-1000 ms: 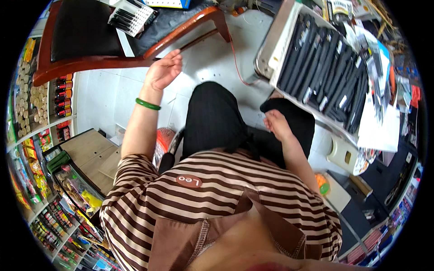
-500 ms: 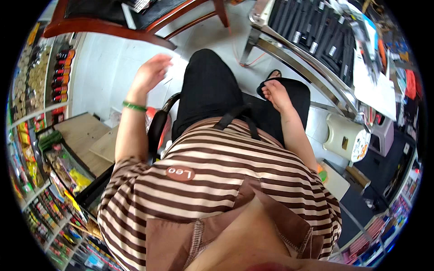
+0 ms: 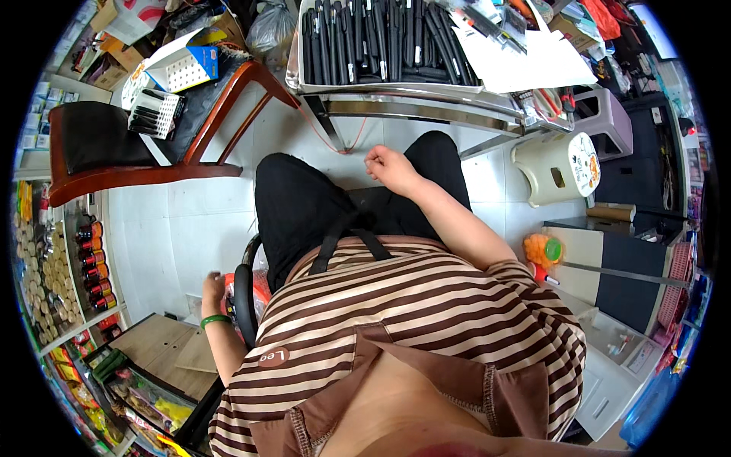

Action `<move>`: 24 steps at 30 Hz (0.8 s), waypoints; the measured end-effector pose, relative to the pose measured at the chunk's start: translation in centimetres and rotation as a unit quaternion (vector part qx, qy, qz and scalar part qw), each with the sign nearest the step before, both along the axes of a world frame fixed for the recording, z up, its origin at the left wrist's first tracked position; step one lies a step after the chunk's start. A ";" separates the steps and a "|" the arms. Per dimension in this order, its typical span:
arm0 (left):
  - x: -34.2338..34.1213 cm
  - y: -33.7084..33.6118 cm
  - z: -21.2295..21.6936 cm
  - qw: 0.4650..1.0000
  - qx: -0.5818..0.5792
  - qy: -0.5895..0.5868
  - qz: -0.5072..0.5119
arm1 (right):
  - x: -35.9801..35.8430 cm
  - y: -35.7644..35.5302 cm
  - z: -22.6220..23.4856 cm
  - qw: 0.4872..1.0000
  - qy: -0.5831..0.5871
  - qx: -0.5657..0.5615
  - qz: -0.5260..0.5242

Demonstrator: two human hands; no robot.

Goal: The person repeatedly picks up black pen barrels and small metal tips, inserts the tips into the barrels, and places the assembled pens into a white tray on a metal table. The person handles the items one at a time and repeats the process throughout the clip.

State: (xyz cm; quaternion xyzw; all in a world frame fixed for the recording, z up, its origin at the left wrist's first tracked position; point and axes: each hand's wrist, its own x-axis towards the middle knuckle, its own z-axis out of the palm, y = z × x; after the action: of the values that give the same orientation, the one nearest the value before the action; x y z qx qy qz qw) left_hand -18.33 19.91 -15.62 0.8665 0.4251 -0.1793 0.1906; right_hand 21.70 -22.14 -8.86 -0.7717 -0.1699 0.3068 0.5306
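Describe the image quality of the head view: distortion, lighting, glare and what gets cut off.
Head view: strong fisheye bend, the steel-edged table curving toward the black circular rim; even indoor light with soft shadows; mild glare on the white tiled floor; the right hand is sharp, the left hand slightly soft; corners are lost to black.

Two hands show: the left hand low at the near left, wearing one green bangle, and the right hand over the lap. One wooden chair stands at the far left. One metal tray of black pens, too many to count, sits at the far middle. One cream stool stands at the right, one grey stool beyond it. One orange toy lies near the right.
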 end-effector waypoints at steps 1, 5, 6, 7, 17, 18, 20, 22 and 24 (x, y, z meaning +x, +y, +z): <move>3.2 -0.6 1.7 0.999 0.001 -0.036 -0.008 | 0.1 -0.1 1.9 0.999 -0.027 0.020 -0.008; 15.5 -7.5 9.8 0.975 -0.009 -0.211 -0.072 | 1.4 -0.6 10.0 0.981 -0.153 0.106 -0.056; 17.6 -9.1 10.5 0.967 -0.020 -0.227 -0.115 | 2.1 -0.6 11.9 0.970 -0.179 0.131 -0.096; 19.4 -10.7 11.3 0.957 -0.028 -0.241 -0.159 | 2.9 -0.9 13.4 0.965 -0.207 0.116 -0.111; 24.0 -20.3 10.8 0.932 0.101 -0.192 -0.291 | 5.7 -0.9 16.3 0.953 -0.268 0.045 -0.133; 24.0 -20.9 10.8 0.934 0.108 -0.189 -0.283 | 5.5 -0.6 16.2 0.954 -0.271 0.037 -0.126; 24.0 -21.3 10.5 0.931 0.127 -0.196 -0.282 | 5.4 0.1 16.2 0.954 -0.274 0.029 -0.120; 24.0 -21.2 10.1 0.926 0.136 -0.198 -0.290 | 5.2 1.0 16.6 0.947 -0.297 0.016 -0.119; 24.2 -21.1 10.0 0.924 0.140 -0.196 -0.298 | 5.2 2.0 17.2 0.941 -0.318 0.001 -0.120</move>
State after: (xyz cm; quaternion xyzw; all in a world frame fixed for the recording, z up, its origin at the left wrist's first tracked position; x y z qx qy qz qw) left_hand 5.84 -1.23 -5.62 0.9889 0.1222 0.0072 0.0845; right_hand 26.85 -20.11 8.38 -0.8429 -0.2364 -0.0205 0.4829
